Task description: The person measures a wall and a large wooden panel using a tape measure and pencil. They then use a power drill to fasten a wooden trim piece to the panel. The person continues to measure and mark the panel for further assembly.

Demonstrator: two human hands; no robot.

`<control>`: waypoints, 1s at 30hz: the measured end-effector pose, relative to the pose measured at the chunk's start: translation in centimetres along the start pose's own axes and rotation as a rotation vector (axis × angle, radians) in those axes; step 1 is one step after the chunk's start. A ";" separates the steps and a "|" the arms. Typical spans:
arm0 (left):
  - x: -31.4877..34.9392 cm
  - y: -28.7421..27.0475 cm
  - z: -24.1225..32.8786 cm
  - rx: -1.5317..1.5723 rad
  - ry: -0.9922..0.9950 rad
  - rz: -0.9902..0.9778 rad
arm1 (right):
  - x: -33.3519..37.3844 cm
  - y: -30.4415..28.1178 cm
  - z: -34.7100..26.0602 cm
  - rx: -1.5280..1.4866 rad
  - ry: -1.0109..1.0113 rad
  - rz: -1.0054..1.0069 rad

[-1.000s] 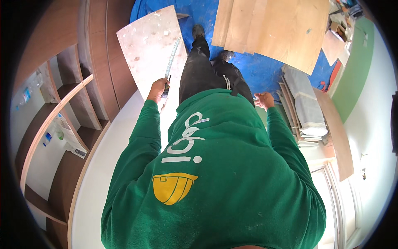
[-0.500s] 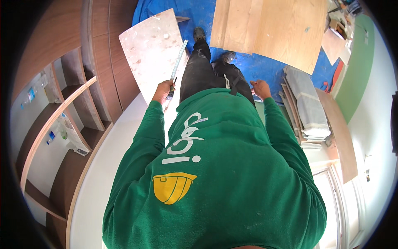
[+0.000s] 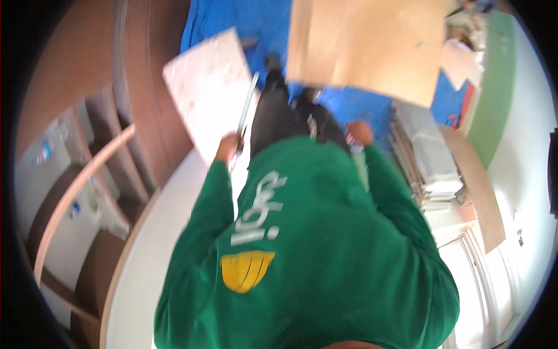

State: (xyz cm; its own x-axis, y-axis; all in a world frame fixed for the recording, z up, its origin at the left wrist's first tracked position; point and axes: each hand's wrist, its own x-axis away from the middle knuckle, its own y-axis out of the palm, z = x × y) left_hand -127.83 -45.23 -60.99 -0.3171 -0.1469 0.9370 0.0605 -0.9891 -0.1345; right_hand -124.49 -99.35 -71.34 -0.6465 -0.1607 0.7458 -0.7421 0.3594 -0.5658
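Observation:
Beside my left thigh, my left hand [image 3: 229, 145] is closed around a tape measure, mostly hidden by my fingers. Its pale blade [image 3: 249, 103] sticks out forward, over the edge of a stained, light-coloured board [image 3: 206, 81]. At my right hip, my right hand [image 3: 359, 133] is closed, with its fingers curled in; motion blur hides what they hold, if anything. It touches neither the wooden panel [image 3: 366, 46] ahead of it nor the stack of wrapped boards [image 3: 421, 139] at its right.
Blue sheeting [image 3: 363, 107] covers the floor around my feet. Curved wooden shelving [image 3: 87, 168] with bottles stands at the left. A curved wooden strip [image 3: 479, 192] leans by the right wall, near a green band [image 3: 500, 87]. Clutter lies at the far right.
My view has shifted and blurred, so the boards ahead sit slightly differently in it. The tape measure is still in my left hand with its blade out. My right hand stays by my hip.

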 end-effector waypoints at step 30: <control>-4.8 -2.7 9.0 -0.132 -0.039 -0.135 | 0.4 -2.4 -5.8 -0.360 0.225 0.095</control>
State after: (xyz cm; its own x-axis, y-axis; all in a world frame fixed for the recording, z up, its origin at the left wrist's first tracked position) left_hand -117.92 -41.77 -62.23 -0.2765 -0.0145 0.9609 -0.1056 -0.9934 -0.0454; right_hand -121.88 -94.96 -67.67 -0.6248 0.0788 0.7768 -0.5459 0.6671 -0.5068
